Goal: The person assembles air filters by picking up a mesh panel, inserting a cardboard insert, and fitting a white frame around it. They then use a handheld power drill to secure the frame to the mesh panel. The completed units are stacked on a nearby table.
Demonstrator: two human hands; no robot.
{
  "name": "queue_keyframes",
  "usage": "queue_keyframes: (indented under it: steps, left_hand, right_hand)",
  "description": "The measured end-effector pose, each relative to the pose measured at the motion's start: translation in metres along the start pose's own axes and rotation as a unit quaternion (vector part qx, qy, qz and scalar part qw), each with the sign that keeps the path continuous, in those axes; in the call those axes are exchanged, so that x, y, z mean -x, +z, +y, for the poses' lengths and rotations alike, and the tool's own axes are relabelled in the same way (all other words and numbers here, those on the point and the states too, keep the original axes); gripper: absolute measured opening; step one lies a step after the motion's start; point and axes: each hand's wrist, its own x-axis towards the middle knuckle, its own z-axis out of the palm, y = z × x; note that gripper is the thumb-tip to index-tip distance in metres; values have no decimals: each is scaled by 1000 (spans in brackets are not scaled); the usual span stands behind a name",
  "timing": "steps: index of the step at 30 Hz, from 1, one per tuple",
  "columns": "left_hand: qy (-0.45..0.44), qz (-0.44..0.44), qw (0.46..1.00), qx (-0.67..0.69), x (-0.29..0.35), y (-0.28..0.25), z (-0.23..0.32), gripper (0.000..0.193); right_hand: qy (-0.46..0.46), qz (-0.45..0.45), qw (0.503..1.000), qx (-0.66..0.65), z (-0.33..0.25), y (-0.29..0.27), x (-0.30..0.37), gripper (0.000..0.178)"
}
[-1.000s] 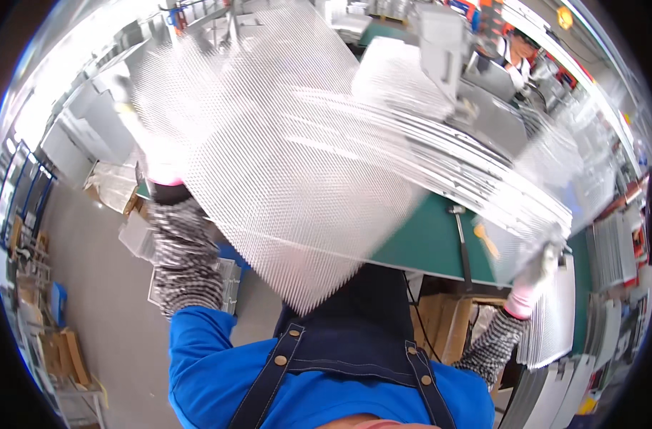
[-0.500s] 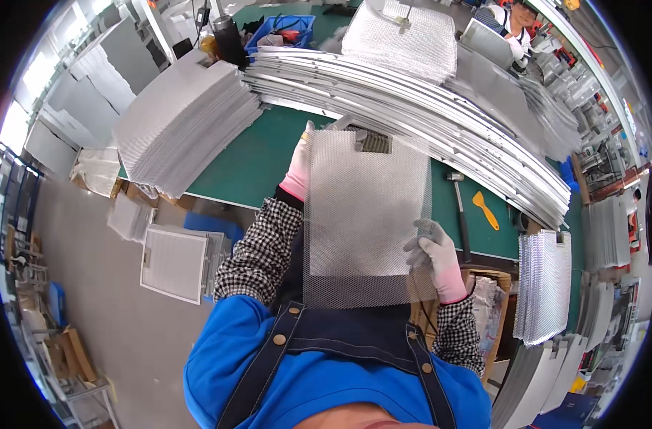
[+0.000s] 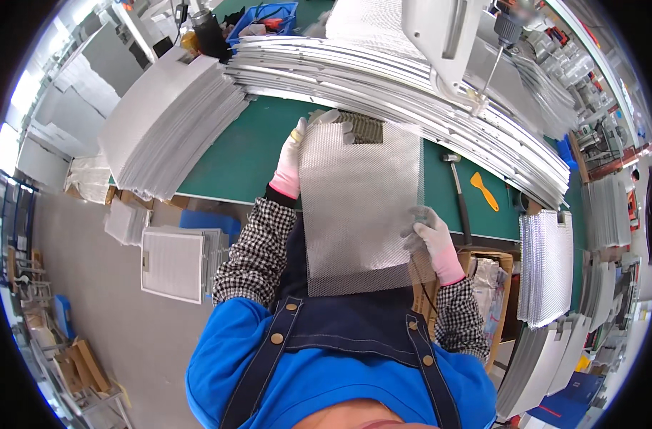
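Observation:
A rectangular grey metal mesh sheet (image 3: 361,207) hangs over the near edge of the table in front of me, its lower end close to my overalls. A rectangular opening (image 3: 363,134) sits at its top, with ribbed metal showing through. My left hand (image 3: 291,157), in a white and pink glove, is closed on the sheet's upper left corner. My right hand (image 3: 433,239), gloved alike, is at the lower right edge with its fingers curled round it, partly seen through the mesh. A hammer (image 3: 456,193) and an orange scraper (image 3: 485,191) lie right of the sheet.
Long metal strips (image 3: 383,82) cross the green table (image 3: 233,154) behind the sheet. Mesh panels are stacked at left (image 3: 172,125) and right (image 3: 545,268). A blue basket (image 3: 265,20) is at the back. A white arm (image 3: 440,43) and a power driver (image 3: 508,32) hang upper right.
The view has shifted slightly. The white arm and the driver now show at upper right, where a person was seen. My left fingers have moved along the sheet's top edge; the right hand keeps its place.

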Motion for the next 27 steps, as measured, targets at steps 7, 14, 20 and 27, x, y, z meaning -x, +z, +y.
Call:
queue_keyframes:
  steps: [7, 14, 20, 27]
  left_hand:
    - [-5, 8, 1000, -2, 7, -9, -6, 69]
    - [-8, 38, 999, -32, -4, -11, -12, 64]
    - [-20, 23, 999, -14, -1, -8, -12, 66]
    - [-13, 47, 998, -32, 7, -11, -13, 65]
  right_hand:
    - [-185, 230, 867, 401, -168, -89, -111, 45]
    - [-284, 367, 764, 448, -306, -74, -288, 61]
    - [-195, 475, 653, 556, -308, -18, -319, 62]
    - [-473, 142, 864, 102, -342, -39, -253, 48]
